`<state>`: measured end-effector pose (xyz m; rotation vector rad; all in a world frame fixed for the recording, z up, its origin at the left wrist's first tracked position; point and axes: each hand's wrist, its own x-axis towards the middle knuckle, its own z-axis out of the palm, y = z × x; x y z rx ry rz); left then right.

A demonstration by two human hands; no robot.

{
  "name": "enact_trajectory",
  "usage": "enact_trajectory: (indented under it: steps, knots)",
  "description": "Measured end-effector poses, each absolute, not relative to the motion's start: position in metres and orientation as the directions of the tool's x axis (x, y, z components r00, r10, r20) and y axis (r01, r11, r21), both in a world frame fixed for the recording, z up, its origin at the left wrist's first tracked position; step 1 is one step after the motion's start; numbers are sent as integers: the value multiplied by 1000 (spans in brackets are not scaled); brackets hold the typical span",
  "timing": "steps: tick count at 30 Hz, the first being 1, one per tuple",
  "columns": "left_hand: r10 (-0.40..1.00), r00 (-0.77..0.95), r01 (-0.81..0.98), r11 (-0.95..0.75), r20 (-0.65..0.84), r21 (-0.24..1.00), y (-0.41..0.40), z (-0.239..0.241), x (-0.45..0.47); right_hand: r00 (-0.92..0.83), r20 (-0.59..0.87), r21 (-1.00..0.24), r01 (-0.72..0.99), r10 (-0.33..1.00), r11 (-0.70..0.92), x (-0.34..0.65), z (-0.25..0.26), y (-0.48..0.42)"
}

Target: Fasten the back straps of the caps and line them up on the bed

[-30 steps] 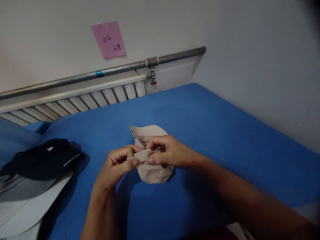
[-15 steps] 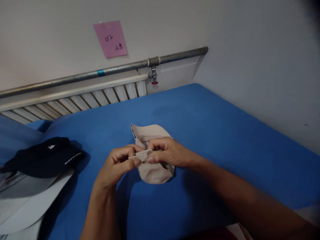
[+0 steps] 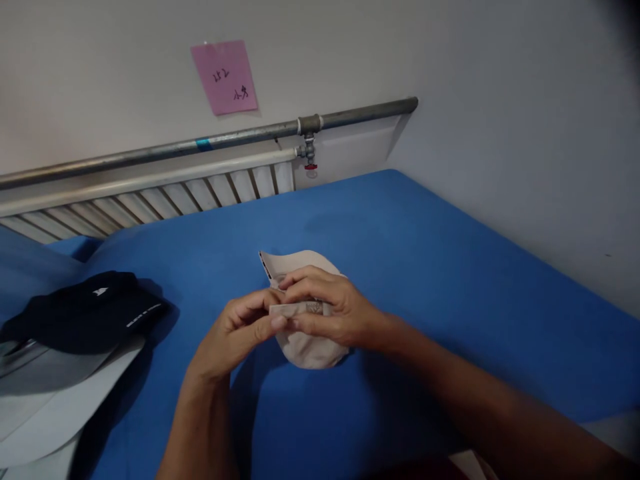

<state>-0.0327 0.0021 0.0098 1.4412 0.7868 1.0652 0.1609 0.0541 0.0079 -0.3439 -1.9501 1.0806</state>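
A beige baseball cap (image 3: 313,350) lies on the blue surface, its curved brim pointing away from me and its crown toward me. My left hand (image 3: 245,327) pinches one end of the cap's back strap between thumb and fingers. From the other side, my right hand (image 3: 333,307) grips the same strap, thumb below and fingers over the top. A small printed patch shows on the strap between the right thumb and fingers. The hands nearly meet above the crown and cover much of the cap's middle. Any buckle is hidden by the fingers.
At the left, a black cap (image 3: 90,313) rests on a stack of grey and white caps (image 3: 85,413). The blue surface (image 3: 450,267) reaches a radiator (image 3: 200,193) and metal pipe (image 3: 150,153) behind. A pink paper (image 3: 225,77) hangs on the wall.
My right hand has shifted its grip, its fingers now spread over the strap and covering more of the cap. The strap's printed patch has come into view. The left hand still pinches the strap.
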Motion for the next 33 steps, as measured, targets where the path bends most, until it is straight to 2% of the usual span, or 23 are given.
enact_trajectory:
  steps: [4, 8, 10, 12, 16, 19, 23, 26, 29, 31, 33]
  knots:
    - [927, 354, -54, -109, 121, 993, 3, 10, -33, -604, 439, -896, -234, 665, 378, 164, 6, 57]
    - [956, 295, 201, -71, 8, 977, 3, 13, -31, -642, 261, -957, -271, 721, 105, 169, 10, 60]
    - [959, 281, 340, -76, -24, 937, 3, 15, -28, -662, 222, -958, -284, 716, 35, 170, 12, 60]
    - [959, 281, 448, -147, 17, 882, 3, 17, -25, -683, 227, -960, -276, 694, 42, 171, 13, 60]
    - [932, 290, 565, -350, 218, 747, 3, 19, -20, -708, 284, -959, -207, 646, 195, 172, 12, 60]
    - [953, 272, 611, -280, 135, 740, 2, 16, -20, -720, 317, -941, -159, 617, 298, 173, 9, 61]
    - [980, 199, 547, -128, 20, 827, 3, 10, -21, -747, 313, -935, -135, 586, 328, 175, 7, 63]
    - [978, 207, 312, -32, -36, 950, 5, 13, -21, -745, 283, -952, -142, 604, 271, 175, 6, 65]
    - [959, 257, 89, 95, -115, 991, 5, 18, -22, -717, 242, -968, -134, 654, 211, 176, 6, 66]
    - [955, 263, 46, 126, -133, 991, 5, 19, -23, -694, 237, -971, -136, 680, 199, 175, 6, 66]
    - [963, 237, 119, 105, -131, 987, 6, 16, -24, -674, 286, -955, -142, 681, 260, 174, 5, 64]
